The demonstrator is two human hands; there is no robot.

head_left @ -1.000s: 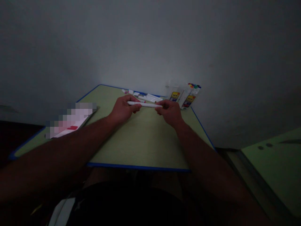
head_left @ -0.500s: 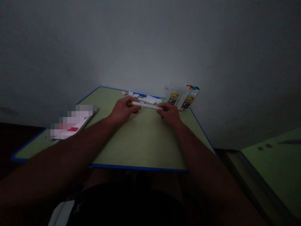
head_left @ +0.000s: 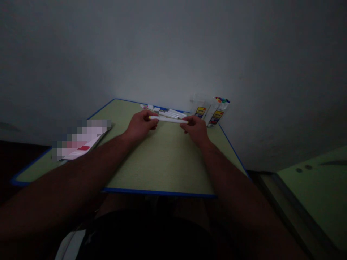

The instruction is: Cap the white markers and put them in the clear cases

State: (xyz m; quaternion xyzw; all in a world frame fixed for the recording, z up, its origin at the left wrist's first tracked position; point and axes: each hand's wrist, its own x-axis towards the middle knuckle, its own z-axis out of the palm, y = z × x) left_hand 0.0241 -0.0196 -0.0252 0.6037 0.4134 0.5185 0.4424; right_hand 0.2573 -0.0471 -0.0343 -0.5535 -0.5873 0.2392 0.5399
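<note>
A white marker (head_left: 168, 120) lies level between my two hands above the green table (head_left: 162, 162). My left hand (head_left: 140, 125) pinches its left end, where a yellow tip shows. My right hand (head_left: 196, 128) grips the right end with curled fingers. Just behind the hands, several more white markers (head_left: 170, 113) lie loose near the table's far edge.
Two clear marker packs (head_left: 214, 112) with yellow labels and coloured caps lean against the wall at the far right corner. A flat white and red booklet (head_left: 81, 142) rests on the table's left side. A second green table (head_left: 317, 195) stands to the right.
Both hands have moved slightly away from me with the marker, towards the loose markers. The yellow tip at the left end now shows.
</note>
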